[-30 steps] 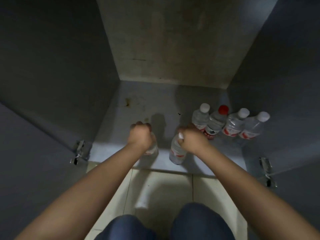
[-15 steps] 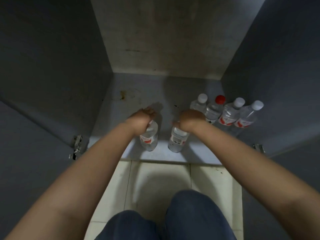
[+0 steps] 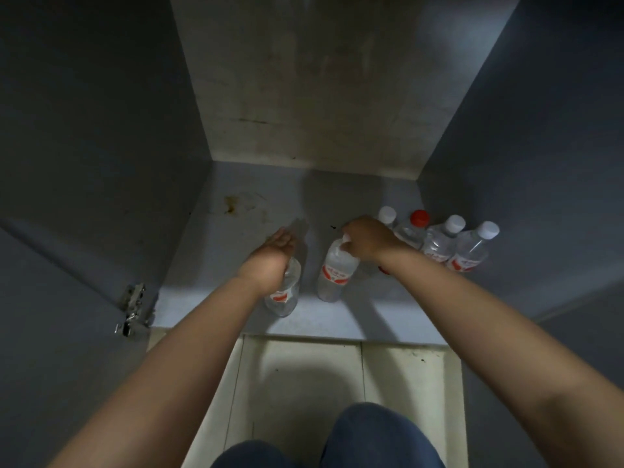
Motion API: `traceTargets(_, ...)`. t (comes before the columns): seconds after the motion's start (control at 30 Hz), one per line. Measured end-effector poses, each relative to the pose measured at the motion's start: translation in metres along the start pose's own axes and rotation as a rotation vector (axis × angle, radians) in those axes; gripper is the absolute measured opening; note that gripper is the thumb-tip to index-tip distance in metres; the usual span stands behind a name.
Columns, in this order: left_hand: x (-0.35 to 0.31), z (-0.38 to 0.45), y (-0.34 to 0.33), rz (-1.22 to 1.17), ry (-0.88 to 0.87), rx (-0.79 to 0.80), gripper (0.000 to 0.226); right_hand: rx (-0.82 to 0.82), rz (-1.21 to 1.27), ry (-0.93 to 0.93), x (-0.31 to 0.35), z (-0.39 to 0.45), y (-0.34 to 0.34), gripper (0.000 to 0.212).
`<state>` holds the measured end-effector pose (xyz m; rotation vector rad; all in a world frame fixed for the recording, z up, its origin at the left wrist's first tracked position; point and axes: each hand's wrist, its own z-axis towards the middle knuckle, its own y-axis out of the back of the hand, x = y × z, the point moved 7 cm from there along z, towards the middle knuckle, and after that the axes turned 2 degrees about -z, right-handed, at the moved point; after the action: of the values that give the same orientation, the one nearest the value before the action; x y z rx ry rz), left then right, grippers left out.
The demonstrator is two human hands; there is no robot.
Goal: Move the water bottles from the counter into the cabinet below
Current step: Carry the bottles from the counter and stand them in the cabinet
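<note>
I look down into an open grey cabinet (image 3: 236, 231). My left hand (image 3: 273, 256) grips the top of a clear water bottle (image 3: 285, 293) with a red label, standing near the front edge of the cabinet floor. My right hand (image 3: 368, 239) holds the cap end of a second clear bottle (image 3: 336, 275) right beside it. Several more bottles stand in a row at the right: one with a white cap (image 3: 386, 214) partly behind my right hand, one with a red cap (image 3: 419, 218), and two white-capped ones (image 3: 440, 243) (image 3: 471, 251).
The cabinet's left wall, right wall and stained back panel (image 3: 304, 96) enclose the space. A metal hinge (image 3: 131, 309) sits at the left front edge. Pale floor tiles (image 3: 304, 383) and my knees in blue trousers (image 3: 381, 437) lie below.
Both hands have pushed the two bottles slightly deeper onto the cabinet floor, and my left fingers have loosened over the bottle top. The view has shifted closer.
</note>
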<state>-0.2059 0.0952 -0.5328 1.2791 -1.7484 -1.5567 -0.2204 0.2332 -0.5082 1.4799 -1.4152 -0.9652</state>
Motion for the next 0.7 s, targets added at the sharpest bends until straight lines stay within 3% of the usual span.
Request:
traceTargets(0.5,0.007,0.003,-0.004,0.019,0.02,0.023,0.06,-0.004,0.02,-0.036,-0.018,0.044,0.007,0.035)
traceTargets(0.6,0.008,0.004,0.001,0.05,0.011,0.064,0.062,-0.039,0.006,-0.029,-0.021,0.044,0.009,0.037)
traceTargets(0.7,0.007,0.004,0.001,0.069,-0.055,0.162,0.048,-0.061,-0.021,-0.005,-0.017,0.041,0.003,0.044)
